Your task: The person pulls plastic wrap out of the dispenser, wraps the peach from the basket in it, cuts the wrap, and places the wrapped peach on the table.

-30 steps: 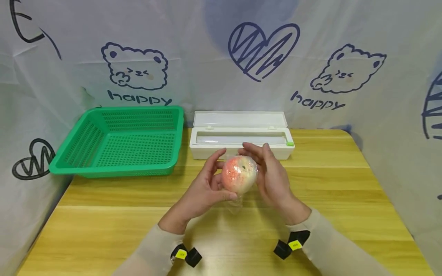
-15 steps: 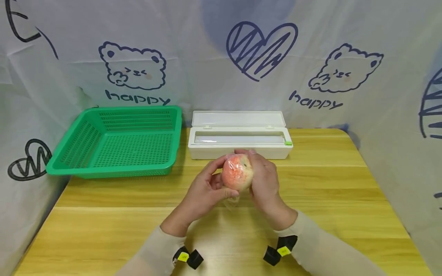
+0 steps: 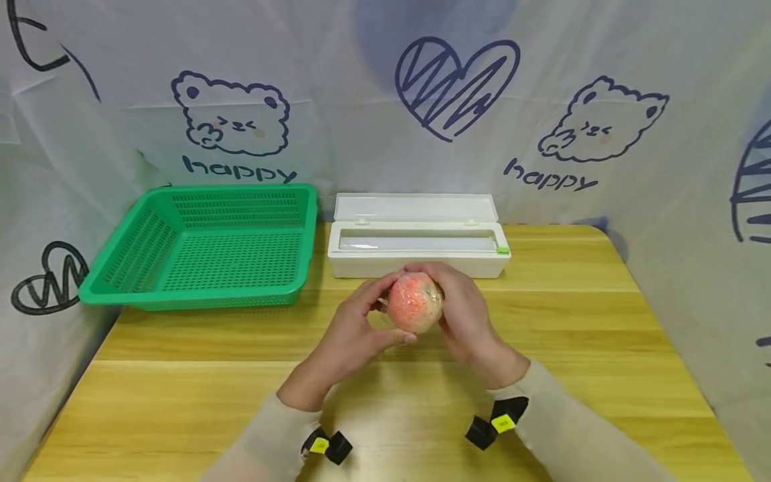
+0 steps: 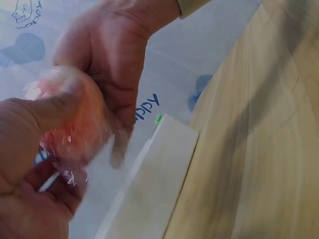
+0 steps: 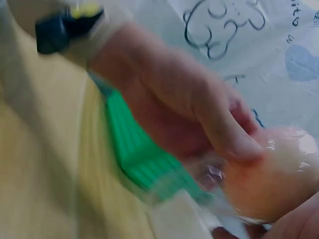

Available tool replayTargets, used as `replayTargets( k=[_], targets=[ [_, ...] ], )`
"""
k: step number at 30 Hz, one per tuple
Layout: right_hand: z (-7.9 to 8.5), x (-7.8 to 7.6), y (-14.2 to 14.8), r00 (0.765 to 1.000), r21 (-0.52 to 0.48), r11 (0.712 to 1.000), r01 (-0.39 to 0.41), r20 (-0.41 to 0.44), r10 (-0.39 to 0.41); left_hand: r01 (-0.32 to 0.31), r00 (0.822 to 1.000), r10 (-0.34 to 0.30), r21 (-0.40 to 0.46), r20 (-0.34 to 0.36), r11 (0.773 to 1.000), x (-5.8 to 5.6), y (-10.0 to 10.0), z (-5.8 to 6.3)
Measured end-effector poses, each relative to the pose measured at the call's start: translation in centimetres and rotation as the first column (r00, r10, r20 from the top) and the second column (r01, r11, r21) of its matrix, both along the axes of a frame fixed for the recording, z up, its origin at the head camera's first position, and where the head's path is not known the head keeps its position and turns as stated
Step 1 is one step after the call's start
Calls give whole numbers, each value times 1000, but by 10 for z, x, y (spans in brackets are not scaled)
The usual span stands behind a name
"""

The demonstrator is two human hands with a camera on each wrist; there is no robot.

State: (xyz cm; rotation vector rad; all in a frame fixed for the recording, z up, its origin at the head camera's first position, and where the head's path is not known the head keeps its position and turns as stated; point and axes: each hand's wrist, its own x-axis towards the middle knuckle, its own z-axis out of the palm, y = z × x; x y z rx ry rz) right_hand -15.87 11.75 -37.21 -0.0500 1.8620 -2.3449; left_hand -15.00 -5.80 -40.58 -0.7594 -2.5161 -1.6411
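Observation:
A pink-and-cream peach (image 3: 414, 302), covered in shiny clear plastic film, is held up over the table between both hands. My left hand (image 3: 351, 328) grips it from the left, its thumb lying along the near side. The right hand (image 3: 468, 309) curls round the right and far side. In the left wrist view, loose film bunches under the peach (image 4: 75, 124), near the left fingers. The right wrist view has the left thumb pressing on the wrapped peach (image 5: 274, 174); some fingers of both hands are hidden behind it.
Just beyond the hands stands a white cling film box (image 3: 418, 264) with its lid raised and a green slider (image 3: 502, 250) at its right end. A green plastic basket (image 3: 193, 296) sits at the back left of the wooden table (image 3: 578, 321). Printed cloth hangs behind.
The right hand has come in from the right and closed round the peach. The peach has turned slightly, and the film that hung below it is now less visible in the head view.

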Motion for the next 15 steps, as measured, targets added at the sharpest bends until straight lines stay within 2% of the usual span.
replayTargets(
  k=[2, 4, 7, 11, 15],
  targets=[
    [-1, -2, 2, 997, 138, 989, -54, -43, 60, -34, 999, 32, -62, -34, 997, 1, 0, 0],
    [-2, -2, 1, 993, 250, 965, -74, -70, 94, -60, 996, 52, -120, -66, 991, 1, 1, 1],
    [-3, 0, -1, 991, 396, 918, -26, -109, 75, -71, 992, 50, -185, -117, 980, 3, 4, 4],
    [-2, -1, -1, 992, 466, 884, 28, -119, 32, -79, 984, 40, -232, -171, 970, 5, 7, 9],
    [1, -3, 3, 996, 452, 892, 7, -86, 35, -69, 982, 20, -252, -190, 965, 5, 7, 10]
  ],
)
